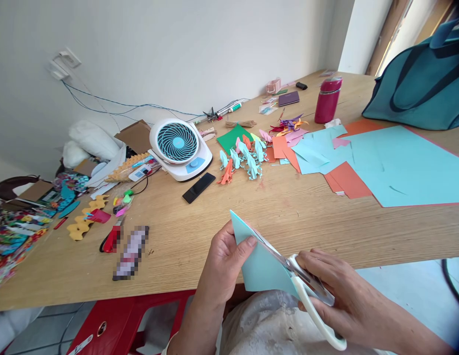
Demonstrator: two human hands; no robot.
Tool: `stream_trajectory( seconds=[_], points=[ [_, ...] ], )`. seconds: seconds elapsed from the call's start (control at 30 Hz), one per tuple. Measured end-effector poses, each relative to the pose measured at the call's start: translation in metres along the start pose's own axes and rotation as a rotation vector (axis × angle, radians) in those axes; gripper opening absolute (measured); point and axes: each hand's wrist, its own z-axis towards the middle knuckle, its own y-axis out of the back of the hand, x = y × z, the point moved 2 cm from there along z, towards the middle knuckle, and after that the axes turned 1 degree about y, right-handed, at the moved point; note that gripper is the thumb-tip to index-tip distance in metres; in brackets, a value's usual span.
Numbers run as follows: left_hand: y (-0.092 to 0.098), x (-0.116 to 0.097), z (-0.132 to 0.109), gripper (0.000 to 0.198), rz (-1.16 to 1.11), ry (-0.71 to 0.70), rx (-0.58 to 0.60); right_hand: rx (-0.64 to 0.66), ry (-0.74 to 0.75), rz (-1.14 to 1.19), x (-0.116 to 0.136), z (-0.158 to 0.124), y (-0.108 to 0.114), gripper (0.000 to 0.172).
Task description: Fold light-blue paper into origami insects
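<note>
My left hand (224, 264) pinches a light blue paper sheet (261, 268) by its left edge, thumb on top, just past the near edge of the wooden table (200, 231). My right hand (342, 296) grips white-handled scissors (313, 296). Their blades lie along the upper right edge of the paper, pointing up and left toward my left thumb. Both hands hover over my lap.
Farther back stand a small white fan (178, 148), a black phone (199, 187) and several folded paper figures (244, 158). Large blue and orange sheets (392, 167) cover the right side, by a red bottle (327, 100) and a teal bag (422, 79). Craft clutter and red scissors (111, 239) lie left.
</note>
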Motion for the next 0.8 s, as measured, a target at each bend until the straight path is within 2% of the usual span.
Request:
stream_trajectory(
  seconds=[0.53, 0.73, 0.8],
  points=[
    [0.003, 0.002, 0.000, 0.020, -0.025, 0.009, -0.015, 0.001, 0.012, 0.038, -0.005, 0.001, -0.006, 0.021],
    [0.003, -0.001, 0.005, 0.018, -0.063, 0.022, 0.018, 0.069, -0.063, 0.183, -0.012, 0.001, -0.002, 0.017],
    [0.005, 0.000, 0.009, 0.020, -0.106, 0.050, 0.000, 0.033, -0.113, 0.232, -0.017, 0.003, 0.002, 0.020]
  ],
)
